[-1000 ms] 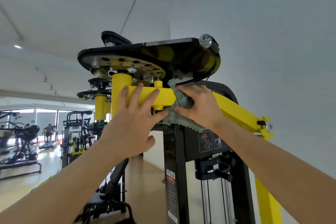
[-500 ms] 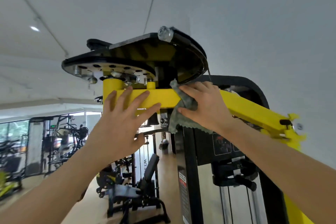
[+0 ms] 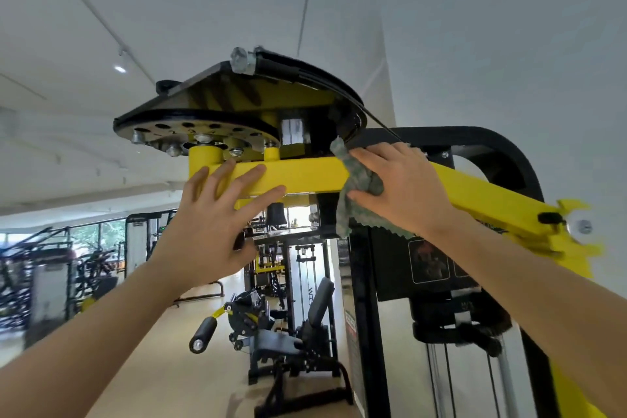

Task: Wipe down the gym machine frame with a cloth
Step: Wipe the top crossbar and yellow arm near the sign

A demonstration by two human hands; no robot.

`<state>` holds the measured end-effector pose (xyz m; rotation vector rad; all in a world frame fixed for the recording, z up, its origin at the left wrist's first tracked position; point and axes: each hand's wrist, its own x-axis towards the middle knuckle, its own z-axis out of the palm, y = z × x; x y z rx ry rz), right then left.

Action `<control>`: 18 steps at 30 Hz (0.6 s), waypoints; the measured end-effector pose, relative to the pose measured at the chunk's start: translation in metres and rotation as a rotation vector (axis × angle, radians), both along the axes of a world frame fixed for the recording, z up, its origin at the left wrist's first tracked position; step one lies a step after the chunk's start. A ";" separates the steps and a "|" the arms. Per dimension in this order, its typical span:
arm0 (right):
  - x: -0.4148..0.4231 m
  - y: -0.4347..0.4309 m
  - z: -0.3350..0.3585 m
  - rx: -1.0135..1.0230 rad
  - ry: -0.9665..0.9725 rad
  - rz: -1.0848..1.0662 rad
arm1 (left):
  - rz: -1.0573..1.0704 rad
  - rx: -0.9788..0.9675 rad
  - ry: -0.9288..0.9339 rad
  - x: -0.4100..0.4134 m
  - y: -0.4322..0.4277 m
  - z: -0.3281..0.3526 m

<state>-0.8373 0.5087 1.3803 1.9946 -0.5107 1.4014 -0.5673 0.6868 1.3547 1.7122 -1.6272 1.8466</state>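
- The grey-green mottled cloth with a zigzag-cut edge point(image 3: 359, 187) lies bunched against the front face of the yellow painted square-tube steel arm point(image 3: 305, 176), near the point where the arm meets the black upright machine frame point(image 3: 363, 282).
- The right hand point(image 3: 403, 187) holds the cloth against the arm. The fingers point(image 3: 373, 154) reach over the top edge of the bunch, and the thumb closes in beneath it.
- The bunched part sits between forefinger and thumb. The loose lower edge hangs below the hand, in front of the black upright.
- The left hand point(image 3: 210, 234) is released and grasps nothing. Its spread, straight fingers point(image 3: 244, 180) lie flat on the yellow arm, well apart from the cloth, with bare yellow tube between the two hands.
- Directly above the left fingers, a black round selector plate with a ring of numbered holes point(image 3: 196, 132) sits on a yellow pivot post point(image 3: 205, 156).
- A thin black cable point(image 3: 380, 120) runs off the plate's rim behind the right hand.
- A black padded seat machine with a foam roller point(image 3: 291, 326) stands on the tan floor beyond.
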 end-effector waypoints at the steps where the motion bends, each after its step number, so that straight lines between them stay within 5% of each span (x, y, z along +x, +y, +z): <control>1: -0.004 -0.001 0.000 0.022 0.002 0.045 | -0.006 0.011 0.018 -0.001 0.002 0.001; 12: -0.057 -0.012 0.001 0.310 -0.121 0.295 | -0.071 0.060 0.294 -0.049 0.023 -0.005; 18: -0.063 0.018 0.041 0.439 -0.310 0.573 | -0.253 -0.098 0.057 -0.095 0.027 0.010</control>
